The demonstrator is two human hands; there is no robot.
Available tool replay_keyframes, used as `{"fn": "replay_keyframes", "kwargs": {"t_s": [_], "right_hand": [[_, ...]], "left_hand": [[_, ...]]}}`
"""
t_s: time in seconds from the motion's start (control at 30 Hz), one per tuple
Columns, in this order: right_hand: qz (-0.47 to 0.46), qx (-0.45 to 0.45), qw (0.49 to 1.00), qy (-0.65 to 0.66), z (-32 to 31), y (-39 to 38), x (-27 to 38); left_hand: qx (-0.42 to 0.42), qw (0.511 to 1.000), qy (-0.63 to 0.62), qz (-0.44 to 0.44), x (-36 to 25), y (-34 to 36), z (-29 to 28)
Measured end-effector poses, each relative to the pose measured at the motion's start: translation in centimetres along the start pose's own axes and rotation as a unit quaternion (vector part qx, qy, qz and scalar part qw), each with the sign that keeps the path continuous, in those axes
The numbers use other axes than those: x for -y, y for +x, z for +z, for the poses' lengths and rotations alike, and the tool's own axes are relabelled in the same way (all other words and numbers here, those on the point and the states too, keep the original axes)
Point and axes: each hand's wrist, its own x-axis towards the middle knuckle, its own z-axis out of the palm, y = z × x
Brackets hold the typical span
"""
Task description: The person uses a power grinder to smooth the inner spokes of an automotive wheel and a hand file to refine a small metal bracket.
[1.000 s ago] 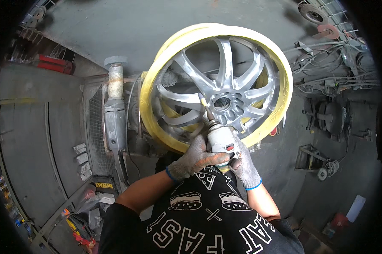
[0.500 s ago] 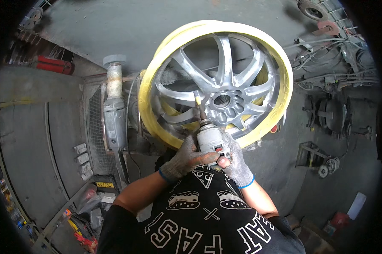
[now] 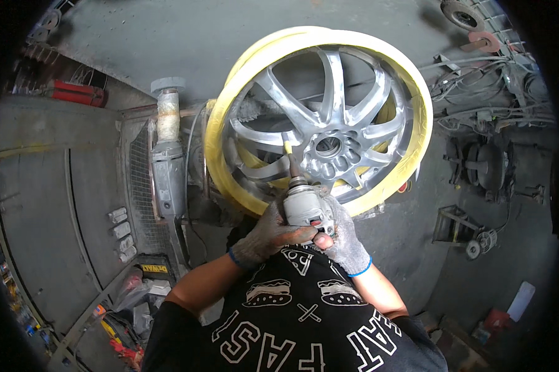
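Note:
Both my gloved hands grip a dusty grey power tool, a die grinder (image 3: 308, 208) by its look. My left hand (image 3: 266, 234) wraps its left side, and my right hand (image 3: 346, 239) closes round the right side with the thumb near a red switch. From the tool's nose a tapered shaft ends in a slim yellowish tip (image 3: 288, 147), which meets a spoke left of the hub. The bare-metal alloy wheel (image 3: 334, 93) leans in front of me, its rim wrapped in yellow masking tape (image 3: 421, 118). The tool hides part of the lower rim.
Left of the wheel a second grey power tool (image 3: 168, 167) with a wrapped neck stands by a mesh panel (image 3: 144, 204). A red canister (image 3: 78, 93) lies at far left. Tangled cables (image 3: 478, 80) and a metal stand (image 3: 456, 226) are on the right.
The wheel has shifted slightly to the right. The tool's body and tip have moved a little left, with both hands still holding it.

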Motion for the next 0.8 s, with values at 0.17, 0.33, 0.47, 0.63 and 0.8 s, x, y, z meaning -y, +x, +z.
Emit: {"fn": "replay_keyframes", "kwargs": {"t_s": [0.17, 0.33, 0.47, 0.63, 0.8], "right_hand": [[-0.008, -0.014, 1.0, 0.015, -0.5, -0.3, -0.2], [-0.016, -0.005, 0.999, -0.034, 0.4, 0.0, 0.6], [0.019, 0.02, 0.998, -0.061, 0.5, 0.4, 1.9], [-0.004, -0.018, 1.0, -0.02, 0.4, -0.3, 0.6], [0.018, 0.003, 0.998, -0.052, 0.7, 0.1, 2.0]], "left_hand": [[0.004, 0.999, -0.023, -0.03, -0.7, 0.2, 0.9], [0.006, 1.0, -0.015, -0.009, 0.4, -0.2, -0.4], [0.025, 0.999, -0.01, -0.025, 0.0, -0.8, -1.3], [0.022, 0.999, -0.043, -0.018, -0.5, -0.2, 0.0], [0.026, 0.996, -0.075, -0.029, 0.4, -0.5, -1.3]]}}
